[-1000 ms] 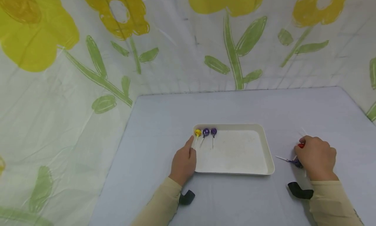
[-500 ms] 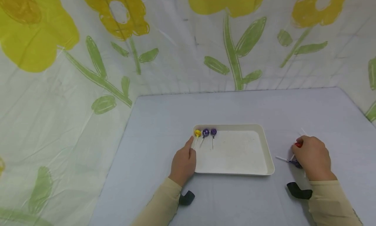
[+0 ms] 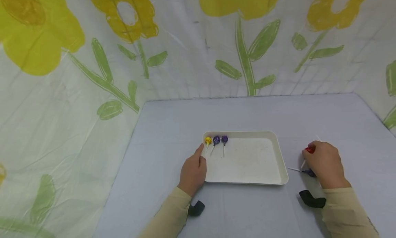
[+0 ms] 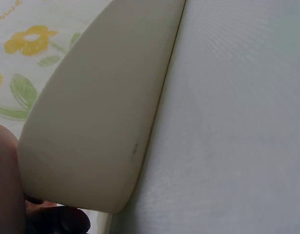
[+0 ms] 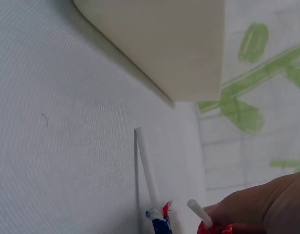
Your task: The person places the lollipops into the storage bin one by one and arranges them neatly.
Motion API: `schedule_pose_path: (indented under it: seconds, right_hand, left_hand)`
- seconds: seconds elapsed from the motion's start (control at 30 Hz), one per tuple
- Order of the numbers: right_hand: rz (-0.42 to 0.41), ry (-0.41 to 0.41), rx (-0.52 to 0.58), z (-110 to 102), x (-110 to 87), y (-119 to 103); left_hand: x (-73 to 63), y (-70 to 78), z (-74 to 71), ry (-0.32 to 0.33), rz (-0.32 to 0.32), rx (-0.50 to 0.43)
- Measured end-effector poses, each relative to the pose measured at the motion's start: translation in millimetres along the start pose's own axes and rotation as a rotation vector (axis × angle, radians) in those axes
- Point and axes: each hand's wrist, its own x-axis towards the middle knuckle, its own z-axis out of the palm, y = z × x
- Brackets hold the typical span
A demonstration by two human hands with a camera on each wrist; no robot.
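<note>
Your right hand (image 3: 325,164) is pinched narrow around the round red-wrapped lollipop (image 3: 309,150), which sits at the tips of your thumb and fingers, on the side facing the tray. Its thin white stick slants down and toward you; in the right wrist view it pokes out past your fingertips.

Just below that hand, partly covered by it, a dark purple-blue wrapped lollipop (image 3: 310,173) lies on the pale grey-white tabletop (image 3: 173,124), its white stick reaching toward the tray's right edge. Another thin white stick (image 3: 318,138) shows just beyond your knuckles; what it belongs to is hidden.

Your left hand (image 3: 193,170) grips the left edge of the shallow cream rectangular tray (image 3: 247,165), well apart from the red lollipop. Inside the tray's far left corner, near your left fingertips, a yellow-wrapped lollipop (image 3: 208,140) and two purple-wrapped lollipops (image 3: 216,140) sit side by side, heads toward the far wall and sticks pointing back toward you.
</note>
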Motion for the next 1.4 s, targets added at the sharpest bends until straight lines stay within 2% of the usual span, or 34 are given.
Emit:
schedule_pose_path:
  seconds: [0.27, 0.53, 1.0, 1.27, 1.4]
  right_hand:
    - [-0.038, 0.023, 0.003, 3, 0.4, -9]
    - [-0.036, 0.041, 0.023, 6, -0.9, -16]
    - [-0.134, 0.082, 0.053, 7, 5.4, -31]
    - [-0.113, 0.097, 0.099, 7, 5.9, -38]
    - [-0.148, 0.128, 0.107, 9, 6.1, -41]
  left_hand:
    - [-0.3, 2.8, -2.1, -0.007, -0.020, 0.001]
    - [-1.5, 2.5, -1.8, -0.001, -0.011, 0.005]
    - [-0.8, 2.5, -2.7, 0.004, -0.010, 0.007]
    - [-2.0, 3.6, -1.6, -0.005, -0.022, 0.010]
    - [-1.3, 3.0, -1.5, -0.011, -0.028, 0.009]
